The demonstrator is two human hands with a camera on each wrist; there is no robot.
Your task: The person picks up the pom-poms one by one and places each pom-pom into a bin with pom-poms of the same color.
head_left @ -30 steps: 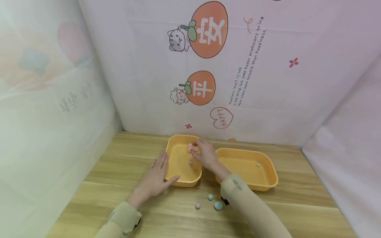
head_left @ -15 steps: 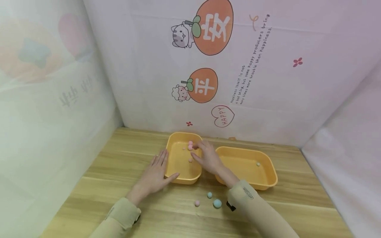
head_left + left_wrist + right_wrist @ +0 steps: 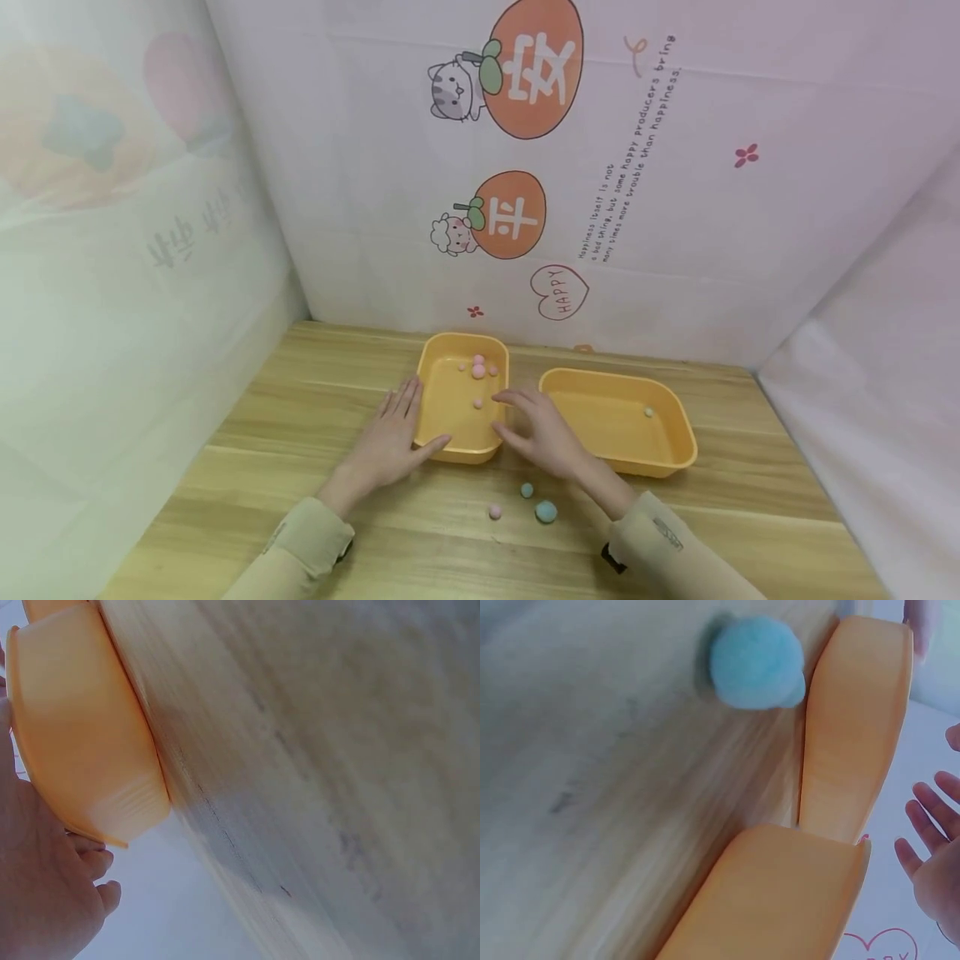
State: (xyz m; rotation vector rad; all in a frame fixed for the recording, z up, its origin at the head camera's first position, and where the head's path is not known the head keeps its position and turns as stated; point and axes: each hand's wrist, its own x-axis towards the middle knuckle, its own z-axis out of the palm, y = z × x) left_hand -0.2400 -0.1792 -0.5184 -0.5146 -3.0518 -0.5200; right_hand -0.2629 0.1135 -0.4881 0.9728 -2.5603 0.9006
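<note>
Since the earlier frames, the person's right hand (image 3: 543, 433) has drawn back from the pink balls (image 3: 478, 372) toward the near right, and its fingers now stand apart at the right edge of the left tray (image 3: 446, 417). They are released, loosely extended with the thumb well separated, and grasp nothing; whether the fingertips touch the rim cannot be told. The left hand (image 3: 386, 442) has stayed in place, its fingers straight along the left edge of the left tray, its thumb across the near left corner; it grasps nothing either.

Inside the left tray lie 5 pink balls: 2 close together toward the far right corner, 1 smaller just beside them by the right edge, 1 tiny to their left, and 1 nearer the middle of the right edge.

Just right of that tray, the right tray (image 3: 600, 417) holds 1 pale ball (image 3: 648, 412) toward its right edge. Both trays stand near the far edge of the wooden table (image 3: 765, 492). Nearer than the left tray's near edge, 1 loose pink ball (image 3: 495, 512), 1 small blue ball (image 3: 527, 490) and 1 large blue ball (image 3: 546, 511) lie on the table.

Beige sleeves (image 3: 675, 542) cover the forearms. Printed cloth (image 3: 675, 250) rises behind the far edge.
</note>
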